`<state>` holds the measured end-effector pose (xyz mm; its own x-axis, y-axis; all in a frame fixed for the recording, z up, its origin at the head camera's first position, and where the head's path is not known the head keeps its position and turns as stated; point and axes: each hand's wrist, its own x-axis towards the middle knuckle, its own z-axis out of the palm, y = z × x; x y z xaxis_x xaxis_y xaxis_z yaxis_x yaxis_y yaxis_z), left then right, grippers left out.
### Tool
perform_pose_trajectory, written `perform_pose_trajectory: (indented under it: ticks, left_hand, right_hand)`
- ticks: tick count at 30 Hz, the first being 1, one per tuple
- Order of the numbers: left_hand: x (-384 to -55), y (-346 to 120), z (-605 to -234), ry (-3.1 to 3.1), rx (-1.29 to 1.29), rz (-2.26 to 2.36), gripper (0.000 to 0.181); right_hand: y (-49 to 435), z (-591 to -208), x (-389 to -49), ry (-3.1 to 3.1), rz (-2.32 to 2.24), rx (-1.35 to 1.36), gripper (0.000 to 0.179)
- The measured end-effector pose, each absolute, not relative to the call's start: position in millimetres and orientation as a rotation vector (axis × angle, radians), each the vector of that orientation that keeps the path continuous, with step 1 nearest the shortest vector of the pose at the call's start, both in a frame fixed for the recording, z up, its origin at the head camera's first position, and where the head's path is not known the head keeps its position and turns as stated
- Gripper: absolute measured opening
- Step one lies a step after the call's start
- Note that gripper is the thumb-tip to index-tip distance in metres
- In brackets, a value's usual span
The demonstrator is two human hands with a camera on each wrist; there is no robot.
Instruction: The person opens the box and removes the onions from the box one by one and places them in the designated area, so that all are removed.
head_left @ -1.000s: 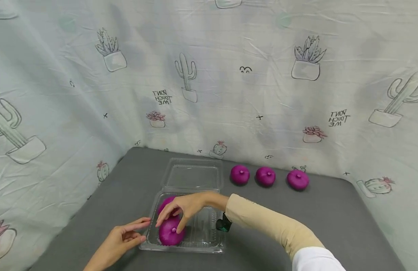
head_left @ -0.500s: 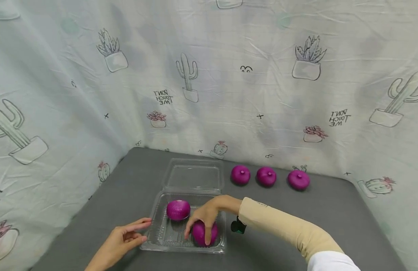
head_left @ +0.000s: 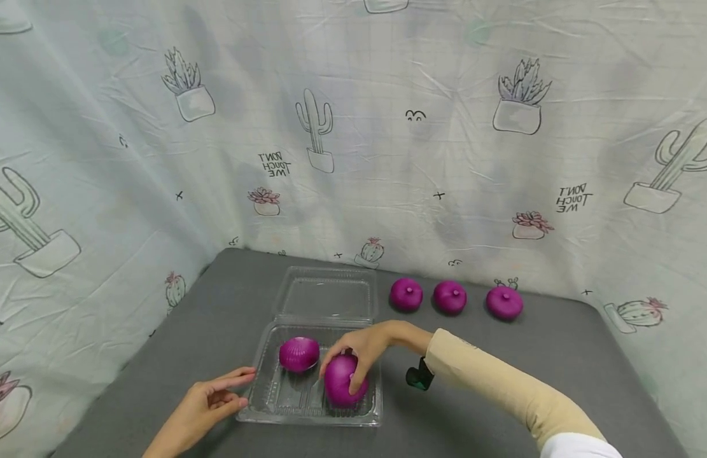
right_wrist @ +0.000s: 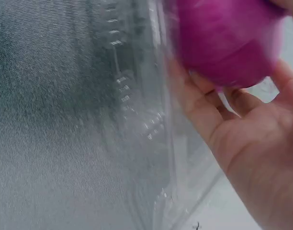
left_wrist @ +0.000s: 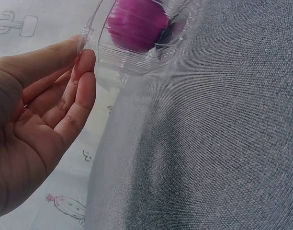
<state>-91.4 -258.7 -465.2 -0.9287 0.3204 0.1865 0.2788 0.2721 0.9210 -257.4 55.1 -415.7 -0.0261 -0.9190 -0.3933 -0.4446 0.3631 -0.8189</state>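
Right hand (head_left: 369, 345) holding purple onion (head_left: 338, 380), fingers curled round it, over right side of clear container (head_left: 307, 420). Left hand (head_left: 198, 407) loose, fingertips touching container's left rim; second onion (head_left: 299, 354) inside, left; three more onions (head_left: 449, 298) on grey table (head_left: 216, 331), far right.

A round, glossy purple onion-shaped object (head_left: 340, 385) is held between the thumb and fingers of the right hand (head_left: 366, 346), over the right part of an open, clear plastic clamshell container (head_left: 293, 397) with a ribbed bottom. The container is laid flat, its lid (head_left: 330, 299) folded back on the far side, its left rim touched by the left hand (head_left: 201, 404).
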Motion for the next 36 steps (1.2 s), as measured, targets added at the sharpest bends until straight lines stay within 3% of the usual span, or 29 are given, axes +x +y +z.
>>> perform_pose_trajectory:
  ticks: [15, 23, 36]
  left_hand:
    - [-91, -257, -463, 2.493, 0.478, 1.711, 0.040]
    - [-90, -263, -459, 2.559, 0.492, 1.661, 0.037]
    - [-87, -275, -461, 2.690, 0.535, 1.567, 0.038]
  right_hand:
    - [98, -409, -245, 1.528, -1.187, -1.050, 0.041]
    - [118, -407, -231, 1.747, -1.363, -1.050, 0.051]
    - [161, -431, -179, 1.689, -1.574, -1.079, 0.041]
